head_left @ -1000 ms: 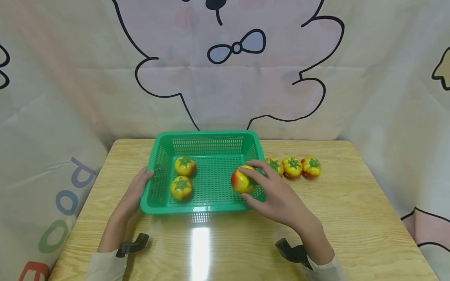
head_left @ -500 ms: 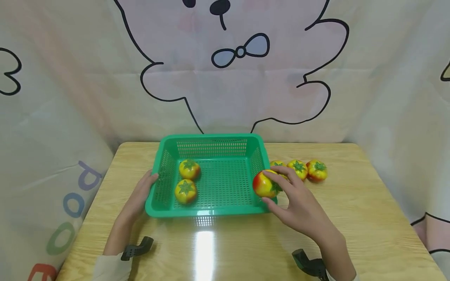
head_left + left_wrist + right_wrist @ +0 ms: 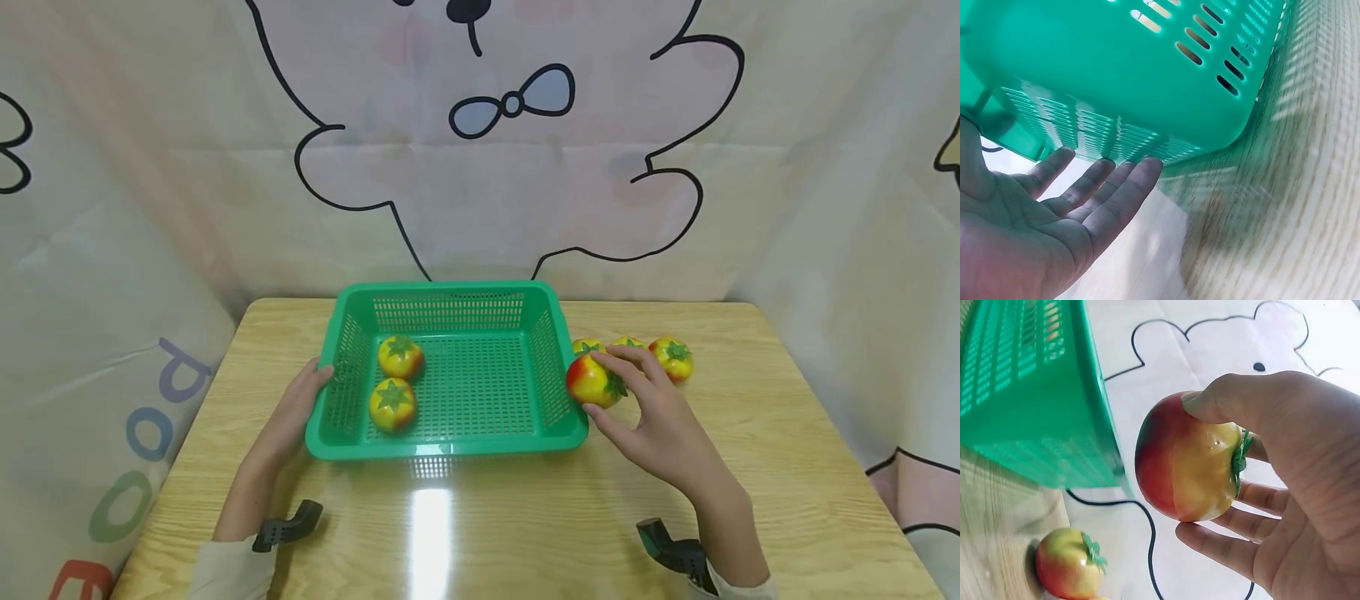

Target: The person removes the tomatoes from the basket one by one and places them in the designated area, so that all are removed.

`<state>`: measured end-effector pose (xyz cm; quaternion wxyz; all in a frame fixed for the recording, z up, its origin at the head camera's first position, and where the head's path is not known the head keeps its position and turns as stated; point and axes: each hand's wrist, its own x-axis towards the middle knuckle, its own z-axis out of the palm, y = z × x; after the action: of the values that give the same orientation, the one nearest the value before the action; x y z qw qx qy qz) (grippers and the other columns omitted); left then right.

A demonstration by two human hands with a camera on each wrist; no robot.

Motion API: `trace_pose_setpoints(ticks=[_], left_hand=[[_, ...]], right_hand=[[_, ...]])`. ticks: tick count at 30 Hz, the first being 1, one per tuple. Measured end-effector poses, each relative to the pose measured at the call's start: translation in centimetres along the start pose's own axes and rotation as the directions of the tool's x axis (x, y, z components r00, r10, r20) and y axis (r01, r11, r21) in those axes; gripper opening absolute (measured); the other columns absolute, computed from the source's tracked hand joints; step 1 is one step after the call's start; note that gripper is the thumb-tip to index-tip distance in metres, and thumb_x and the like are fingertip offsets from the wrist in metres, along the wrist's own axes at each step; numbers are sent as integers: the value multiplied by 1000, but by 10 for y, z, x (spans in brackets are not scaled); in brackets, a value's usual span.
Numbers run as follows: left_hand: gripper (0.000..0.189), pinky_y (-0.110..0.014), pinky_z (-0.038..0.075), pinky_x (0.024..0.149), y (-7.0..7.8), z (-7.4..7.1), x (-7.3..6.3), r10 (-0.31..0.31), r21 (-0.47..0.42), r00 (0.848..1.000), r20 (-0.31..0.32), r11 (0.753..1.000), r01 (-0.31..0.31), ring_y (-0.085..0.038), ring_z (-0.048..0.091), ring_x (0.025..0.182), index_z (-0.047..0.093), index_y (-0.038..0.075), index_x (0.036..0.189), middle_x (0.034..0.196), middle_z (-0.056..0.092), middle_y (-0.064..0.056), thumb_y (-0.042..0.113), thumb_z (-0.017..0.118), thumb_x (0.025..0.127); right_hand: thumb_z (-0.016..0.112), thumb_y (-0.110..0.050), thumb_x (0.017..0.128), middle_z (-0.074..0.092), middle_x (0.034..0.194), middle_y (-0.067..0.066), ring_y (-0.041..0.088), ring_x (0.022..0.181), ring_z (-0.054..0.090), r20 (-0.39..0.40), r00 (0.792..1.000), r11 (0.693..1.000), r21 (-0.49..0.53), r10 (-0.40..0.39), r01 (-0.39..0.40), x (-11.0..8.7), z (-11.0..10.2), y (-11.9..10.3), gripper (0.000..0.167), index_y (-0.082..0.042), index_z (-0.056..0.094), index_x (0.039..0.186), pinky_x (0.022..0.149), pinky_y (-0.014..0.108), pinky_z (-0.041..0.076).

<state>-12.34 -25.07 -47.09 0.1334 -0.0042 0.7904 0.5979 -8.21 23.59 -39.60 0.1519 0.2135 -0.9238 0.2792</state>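
Already our basket [image 3: 450,451] holds two fruits [image 3: 392,406]; our left hand [image 3: 294,408] grips its left edge, our right hand [image 3: 663,421] a third fruit [image 3: 591,382]; three others [image 3: 671,357] remain outside.

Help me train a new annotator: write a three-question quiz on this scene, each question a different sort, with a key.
1. Count: how many fruits lie inside the green basket?
2. True or false: the left hand is at the basket's side and holds no fruit.
3. Choose: where is the held fruit, gripped by the right hand?
a) on the basket's floor
b) outside the basket, beside its right wall
c) under the left hand

Key: 1. Two. 2. True. 3. b.
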Motion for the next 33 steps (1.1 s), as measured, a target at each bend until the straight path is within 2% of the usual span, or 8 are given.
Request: trace_pose_setpoints(ticks=[5,12,15,19,22,24,27,33], left_hand=[[69,-32,63,86,1,0,0,3,-13,1000,6,1000,-3,-14,69,109,18,9,168,155,43,-28,53,24,115],[70,-31,62,87,3,1,-2,5,-21,1000,14,1000,-4,-15,68,111,15,10,169,156,42,-28,53,25,115],[70,-31,62,87,3,2,-2,6,-19,1000,11,1000,-6,-15,67,112,16,10,169,156,42,-28,54,25,115],[72,-28,60,90,3,1,-1,-9,-5,1000,1,1000,9,-19,64,120,16,12,169,160,40,-25,57,25,114],[72,-26,58,92,2,1,0,-15,-3,1000,1,1000,15,-25,60,129,16,11,169,163,37,-25,57,23,114],[72,-26,58,92,2,0,0,-16,-9,1000,6,1000,16,-31,58,133,15,11,169,163,36,-25,56,23,114],[72,-27,58,93,2,0,-1,-12,-10,1000,11,1000,12,-34,57,135,15,10,169,164,36,-26,55,23,114],[72,-28,59,93,2,2,0,-2,-20,1000,11,1000,2,-38,55,138,15,10,169,164,35,-26,56,23,114]], right_hand=[[89,-10,85,56,145,13,30,124,62,-5,1000,1000,4,14,-14,-3,-2,10,67,-14,61,146,103,0,35],[88,-6,85,56,141,15,31,120,61,-16,1000,1000,19,23,-23,-6,-4,24,65,-8,61,145,95,1,39],[88,-7,86,56,140,16,32,119,61,-1,999,999,7,44,-44,-9,-2,30,63,-6,62,143,91,10,46],[86,-13,89,57,141,15,32,120,62,53,994,995,-10,96,-95,-13,3,38,58,-7,63,141,91,34,56],[84,-15,92,56,142,17,36,123,60,91,987,991,2,134,-134,-15,7,43,56,-6,62,142,94,53,57],[83,-16,93,55,142,18,39,124,60,111,981,987,10,157,-159,-16,10,46,56,-5,61,143,96,61,55],[82,-16,93,55,140,18,41,125,60,136,974,983,7,180,-182,-17,14,51,55,-6,60,143,100,65,54],[82,-16,93,59,138,16,39,126,61,180,964,980,-10,196,-198,-16,22,57,53,-6,60,140,103,63,55]])
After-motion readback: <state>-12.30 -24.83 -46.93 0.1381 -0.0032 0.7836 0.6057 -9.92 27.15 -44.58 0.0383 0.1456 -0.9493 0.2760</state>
